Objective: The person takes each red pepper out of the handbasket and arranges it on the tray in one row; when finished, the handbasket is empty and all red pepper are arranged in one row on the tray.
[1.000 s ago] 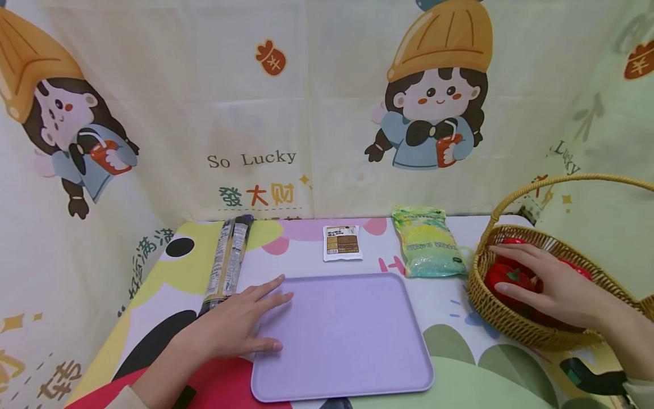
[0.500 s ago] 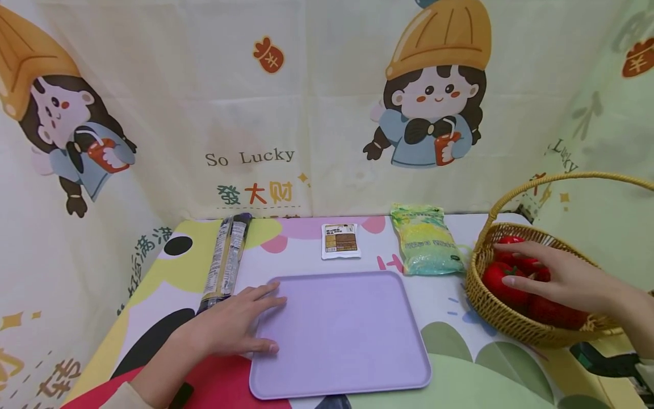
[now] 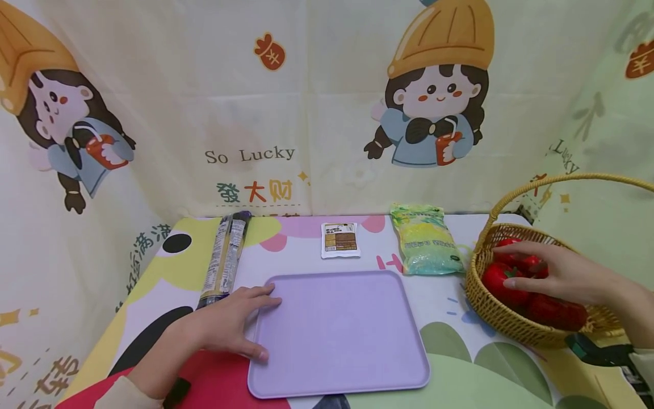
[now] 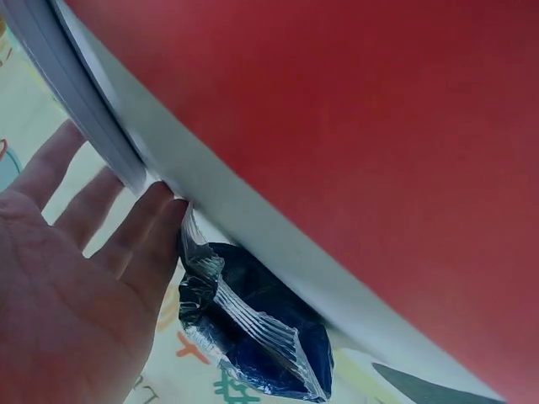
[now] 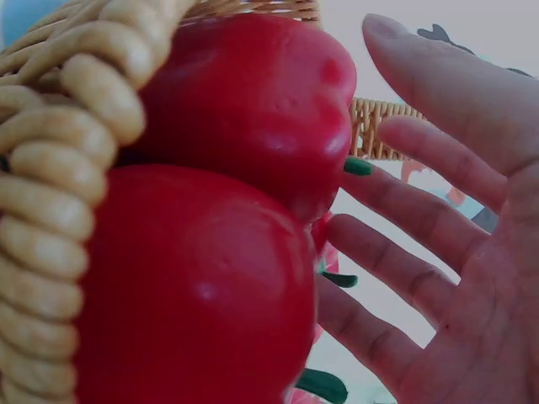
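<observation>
My left hand (image 3: 225,324) lies with spread, loose fingers at the left rim of a flat lilac tray (image 3: 342,335). In the left wrist view its fingertips are beside the tray's edge (image 4: 84,101), near the crinkled dark end of a plastic package (image 4: 269,328). My right hand (image 3: 572,272) reaches over a wicker basket (image 3: 503,324), fingers slightly bent above a red tomato-like vegetable (image 3: 503,281) with a green top. Its fingers show beside a glossy red bell pepper (image 5: 253,101) and a rounder red vegetable (image 5: 194,278) in the right wrist view, gripping neither.
A long clear-and-dark package (image 3: 225,258) lies left of the tray. Behind it are a small brown-and-white packet (image 3: 340,240) and a yellow-green bag (image 3: 426,241). The basket's tall handle (image 3: 567,179) arches up. A printed cloth (image 3: 332,130) hangs behind the table.
My right hand has drawn back to the right over the basket, uncovering more of the red vegetables. My left fingertips and thumb have slid slightly left on the tray's rim.
</observation>
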Motion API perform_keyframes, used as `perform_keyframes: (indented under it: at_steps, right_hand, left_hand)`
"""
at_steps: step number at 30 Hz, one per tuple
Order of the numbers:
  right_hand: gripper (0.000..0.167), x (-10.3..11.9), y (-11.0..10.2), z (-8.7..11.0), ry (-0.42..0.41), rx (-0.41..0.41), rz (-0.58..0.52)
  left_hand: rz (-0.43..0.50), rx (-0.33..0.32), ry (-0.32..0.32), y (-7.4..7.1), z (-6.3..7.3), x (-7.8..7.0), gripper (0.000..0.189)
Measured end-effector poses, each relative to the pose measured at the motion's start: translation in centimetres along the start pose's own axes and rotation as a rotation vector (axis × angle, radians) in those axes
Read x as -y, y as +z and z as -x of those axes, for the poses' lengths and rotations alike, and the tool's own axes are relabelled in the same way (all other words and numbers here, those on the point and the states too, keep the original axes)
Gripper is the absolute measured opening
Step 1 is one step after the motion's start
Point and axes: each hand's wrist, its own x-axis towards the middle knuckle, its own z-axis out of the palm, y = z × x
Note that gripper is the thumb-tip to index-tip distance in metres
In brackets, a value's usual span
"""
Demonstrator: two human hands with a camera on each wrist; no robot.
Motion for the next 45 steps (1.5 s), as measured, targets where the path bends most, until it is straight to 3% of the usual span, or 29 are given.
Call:
perform_keyframes:
  at_steps: [4,9,20,25,32,45]
  right_hand:
    - [0.064,0.0,-0.1,-0.1,-0.011,0.023,0.008]
    - [0.064,-0.1,-0.4,-0.3,-0.029,0.078,0.018]
    - [0.062,-0.5,-0.3,-0.9,-0.073,0.154,-0.018]
    - [0.066,-1.2,-0.6,-1.0,-0.058,0.200,-0.052]
    - [0.067,-1.5,-1.2,-1.5,-0.121,0.215,-0.071]
    - [0.068,0.1,-1.2,-1.6,-0.101,0.263,-0.077]
  left_hand:
    - [0.032,0.013,-0.024,-0.1,0.0,0.1,0.105]
    - [0.093,0.075,-0.074,-0.4,-0.2,-0.2,0.112]
    - [-0.028,0.106,-0.132,-1.4,-1.3,-1.2,0.120]
    - [-0.040,0.121,-0.130,-1.6,-1.7,-1.6,0.123]
    - [-0.045,0.126,-0.142,-1.3,-1.7,-1.5,0.124]
    - [-0.081,0.111,-0.098,-1.4,-2.0,-1.1,0.127]
